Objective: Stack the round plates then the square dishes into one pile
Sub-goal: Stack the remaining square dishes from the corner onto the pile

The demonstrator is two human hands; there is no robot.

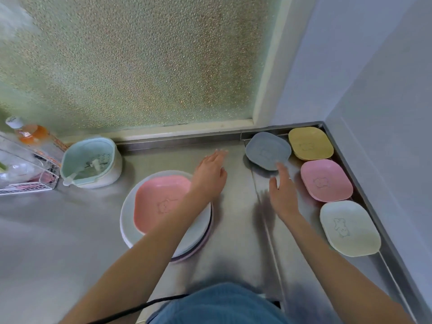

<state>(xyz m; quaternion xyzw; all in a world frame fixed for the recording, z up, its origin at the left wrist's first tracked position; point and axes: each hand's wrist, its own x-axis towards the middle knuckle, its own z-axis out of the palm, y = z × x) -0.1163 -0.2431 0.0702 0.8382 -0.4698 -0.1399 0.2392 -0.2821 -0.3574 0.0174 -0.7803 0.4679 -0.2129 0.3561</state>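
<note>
A pile of round plates [128, 220] stands on the steel counter, with a pink square dish [159, 199] lying on top. My left hand [210, 176] hovers open over the pile's right rim, fingers stretched forward. My right hand [281, 192] is open, and its fingertips reach the near edge of a grey-blue square dish [266, 149], which looks tilted off the counter. Along the right wall lie a yellow square dish [309, 142], a second pink square dish [326, 180] and a pale green square dish [349, 228].
A mint colander bowl [91, 160] with a utensil in it stands at the left. Beside it are a wire rack [25, 174] and an orange bottle [28, 132]. A frosted window rises behind the counter [236, 230]. A raised steel ledge runs along the right wall.
</note>
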